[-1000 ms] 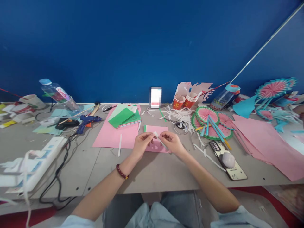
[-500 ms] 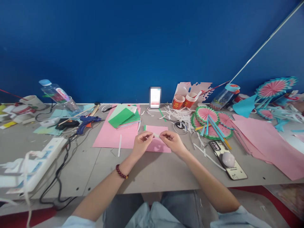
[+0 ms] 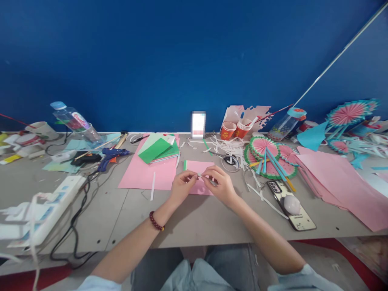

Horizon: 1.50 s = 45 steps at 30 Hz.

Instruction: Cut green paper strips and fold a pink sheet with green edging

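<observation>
My left hand (image 3: 184, 185) and my right hand (image 3: 220, 184) meet fingertip to fingertip over a small pink sheet (image 3: 195, 165) with a green strip along its left edge. Both are closed in a pinch on a tiny pale strip of paper (image 3: 199, 175), mostly hidden by the fingers. To the left, a larger pink sheet (image 3: 136, 173) lies under a stack of green and white paper (image 3: 156, 150). One loose white strip (image 3: 153, 186) overlaps that sheet's front edge.
Scissors (image 3: 230, 160) lie among white paper scraps. Right stand paper watermelon fans (image 3: 263, 149), a phone (image 3: 298, 216) and pink sheets (image 3: 336, 173). Left are a blue glue gun (image 3: 110, 157), a power strip (image 3: 57, 206) and a tilted bottle (image 3: 72, 119). Red paper cups (image 3: 228, 130) stand behind.
My right hand has shifted left, bringing the fingertips of both hands together. Less of the pale strip shows between them now.
</observation>
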### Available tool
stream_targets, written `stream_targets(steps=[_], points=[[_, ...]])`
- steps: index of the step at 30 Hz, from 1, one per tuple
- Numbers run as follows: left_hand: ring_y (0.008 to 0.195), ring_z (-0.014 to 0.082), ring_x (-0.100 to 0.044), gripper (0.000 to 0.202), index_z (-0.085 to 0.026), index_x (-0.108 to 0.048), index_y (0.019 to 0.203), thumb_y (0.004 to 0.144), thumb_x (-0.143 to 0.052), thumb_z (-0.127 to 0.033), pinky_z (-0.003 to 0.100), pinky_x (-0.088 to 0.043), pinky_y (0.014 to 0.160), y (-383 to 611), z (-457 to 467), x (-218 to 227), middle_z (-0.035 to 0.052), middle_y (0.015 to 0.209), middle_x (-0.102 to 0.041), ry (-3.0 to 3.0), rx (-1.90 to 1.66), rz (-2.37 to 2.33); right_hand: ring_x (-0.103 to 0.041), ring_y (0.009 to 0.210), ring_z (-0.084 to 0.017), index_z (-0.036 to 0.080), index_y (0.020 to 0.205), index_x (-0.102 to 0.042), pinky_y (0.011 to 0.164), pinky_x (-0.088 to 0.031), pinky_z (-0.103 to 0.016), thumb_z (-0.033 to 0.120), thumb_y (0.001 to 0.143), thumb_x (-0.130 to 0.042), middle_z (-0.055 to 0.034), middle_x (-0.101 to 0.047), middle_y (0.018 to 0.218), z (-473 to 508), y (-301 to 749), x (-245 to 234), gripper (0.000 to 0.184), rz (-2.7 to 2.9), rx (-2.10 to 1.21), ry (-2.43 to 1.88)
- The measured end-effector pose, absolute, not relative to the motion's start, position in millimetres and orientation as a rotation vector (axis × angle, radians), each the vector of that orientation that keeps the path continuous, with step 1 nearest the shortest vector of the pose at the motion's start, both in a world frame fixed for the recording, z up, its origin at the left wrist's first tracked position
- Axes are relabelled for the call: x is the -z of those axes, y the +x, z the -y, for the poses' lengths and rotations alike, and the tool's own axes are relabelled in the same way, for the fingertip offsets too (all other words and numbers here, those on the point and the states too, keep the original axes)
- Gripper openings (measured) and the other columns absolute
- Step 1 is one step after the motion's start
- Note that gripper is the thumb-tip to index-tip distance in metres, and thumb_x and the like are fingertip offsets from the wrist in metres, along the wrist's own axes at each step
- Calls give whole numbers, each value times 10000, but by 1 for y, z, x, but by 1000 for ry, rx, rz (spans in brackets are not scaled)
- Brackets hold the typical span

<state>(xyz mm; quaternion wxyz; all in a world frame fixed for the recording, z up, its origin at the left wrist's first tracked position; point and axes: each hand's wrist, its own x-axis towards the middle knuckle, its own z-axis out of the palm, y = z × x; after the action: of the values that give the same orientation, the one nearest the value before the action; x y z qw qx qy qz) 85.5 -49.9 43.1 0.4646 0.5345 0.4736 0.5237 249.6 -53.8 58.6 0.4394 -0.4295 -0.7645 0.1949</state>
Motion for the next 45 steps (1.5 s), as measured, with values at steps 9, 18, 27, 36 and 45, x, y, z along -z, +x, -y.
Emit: stream_targets(steps=[9,18,27,36,45], points=[[621,122,-545,143,-184,-662,674,759,-609,-286,218,-385,539,88,55,-43,21,693,-638,1420,-1273,-1143,-645,802,-164,220,813,-694,689,-504,-249,241,846,-514,-72,-685,863,53,248,-59,184,1945,-334,-1106],[658,128,-560,141,-188,-679,705,789,-583,-248,224,-402,561,89,57,-44,30,726,-641,1609,-1323,-1146,-641,772,-161,216,817,-696,694,-490,-259,220,853,-523,-56,-695,825,53,249,-55,177,1981,-237,-1066],[614,113,-527,122,-174,-655,699,789,-578,-203,220,-390,531,89,58,-39,24,698,-625,1730,-1335,-1174,-602,726,-156,201,772,-653,706,-486,-274,139,817,-539,-34,-680,746,52,247,-52,138,2028,39,-994],[602,114,-518,120,-185,-667,686,779,-598,-216,221,-391,532,92,60,-43,24,696,-615,1665,-1355,-1145,-592,726,-160,195,757,-626,657,-479,-267,131,782,-534,-40,-656,755,55,242,-54,115,1831,-349,-1044],[622,117,-539,116,-178,-675,674,749,-628,-253,216,-398,557,88,52,-42,24,686,-626,1297,-1394,-1109,-532,667,-132,187,763,-581,652,-425,-256,319,794,-552,8,-583,698,40,252,-50,138,1265,-835,-1161]])
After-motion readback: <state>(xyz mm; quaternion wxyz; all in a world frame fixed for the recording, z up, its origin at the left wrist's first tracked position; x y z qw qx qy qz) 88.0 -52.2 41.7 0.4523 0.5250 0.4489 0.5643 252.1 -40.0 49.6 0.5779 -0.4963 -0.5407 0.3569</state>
